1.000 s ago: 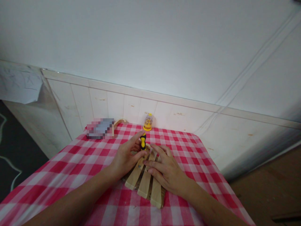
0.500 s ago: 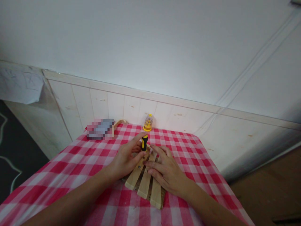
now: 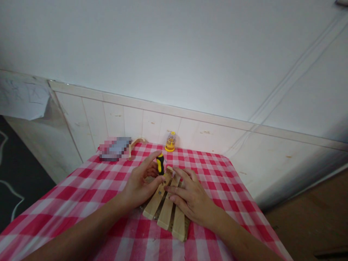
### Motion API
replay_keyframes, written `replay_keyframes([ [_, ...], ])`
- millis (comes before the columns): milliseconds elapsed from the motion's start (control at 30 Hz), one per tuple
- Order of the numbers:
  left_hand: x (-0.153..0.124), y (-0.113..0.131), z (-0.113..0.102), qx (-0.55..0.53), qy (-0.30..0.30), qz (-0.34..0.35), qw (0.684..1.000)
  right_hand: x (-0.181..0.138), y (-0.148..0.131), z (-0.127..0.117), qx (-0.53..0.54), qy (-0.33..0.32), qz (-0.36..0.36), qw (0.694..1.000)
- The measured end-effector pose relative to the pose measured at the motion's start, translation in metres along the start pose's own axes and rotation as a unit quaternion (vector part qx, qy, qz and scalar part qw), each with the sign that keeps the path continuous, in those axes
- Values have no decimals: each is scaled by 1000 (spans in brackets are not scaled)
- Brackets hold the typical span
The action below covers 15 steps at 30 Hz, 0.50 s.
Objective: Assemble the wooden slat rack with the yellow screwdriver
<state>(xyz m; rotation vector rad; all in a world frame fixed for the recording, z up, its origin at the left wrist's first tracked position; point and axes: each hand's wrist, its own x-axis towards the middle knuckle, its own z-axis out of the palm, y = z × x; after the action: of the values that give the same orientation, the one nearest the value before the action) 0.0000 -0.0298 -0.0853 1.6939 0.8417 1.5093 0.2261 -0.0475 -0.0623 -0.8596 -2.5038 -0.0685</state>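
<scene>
A slatted wooden rack (image 3: 163,212) lies flat on a table covered with a red and white checked cloth (image 3: 81,195). My left hand (image 3: 141,183) holds a small yellow and black screwdriver (image 3: 160,165) upright between thumb and fingers, its tip down at the far end of the slats. My right hand (image 3: 187,197) lies flat on the rack with fingers spread, pressing it down.
A clear and yellow bit holder (image 3: 170,141) stands at the table's far edge against the white panelled wall. A blurred grey object (image 3: 115,148) and a curved wooden piece (image 3: 136,142) lie at the far left corner. The floor drops away on the right.
The screwdriver and my left hand have shifted a little left and nearer, tilting slightly. My right hand stays on the rack.
</scene>
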Motion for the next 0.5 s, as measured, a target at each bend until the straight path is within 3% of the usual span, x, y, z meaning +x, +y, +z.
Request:
replay_keyframes([
  [200,-6,11,-8,59,-11,3,998,1,0,0,-11,10,-15,1000],
  [500,-6,7,-10,95,-22,37,995,1,0,0,-15,8,-22,1000],
])
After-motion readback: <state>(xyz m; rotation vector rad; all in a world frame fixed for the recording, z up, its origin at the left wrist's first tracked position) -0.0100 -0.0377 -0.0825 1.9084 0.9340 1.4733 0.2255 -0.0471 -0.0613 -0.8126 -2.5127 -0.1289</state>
